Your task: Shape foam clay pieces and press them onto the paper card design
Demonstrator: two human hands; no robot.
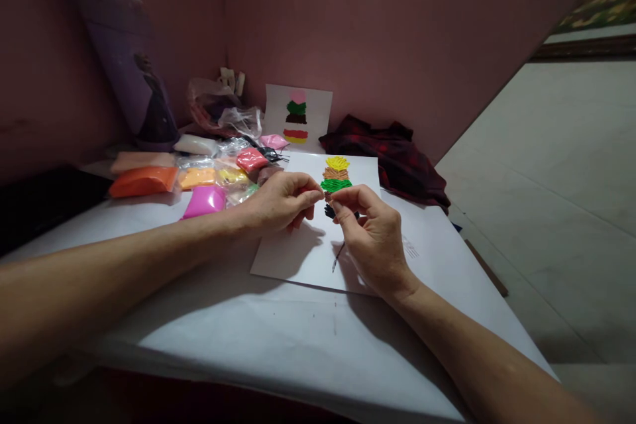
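A white sheet of paper [298, 252] lies on the table, bearing stacked bands of colour: a yellow band [338, 163], an orange-brown band [336, 174], a green band [336, 185] and a black band [330, 211]. Over this picture, my left hand [285, 202] is closed, thumb and forefinger pinched together. Facing it, my right hand [370, 228] pinches too, its fingertips just short of the left ones. Whatever sits between the fingertips is too small to name. Both hands partly cover the lower bands. A thin dark mark [338, 257] shows on the paper below the right hand.
Several bags of coloured soft clay lie at the left, including an orange bag [143, 182] and a magenta bag [205, 201]. A second picture sheet [322, 112] leans against the wall. Behind are a dark red cloth [392, 159] and a tall purple container [124, 59].
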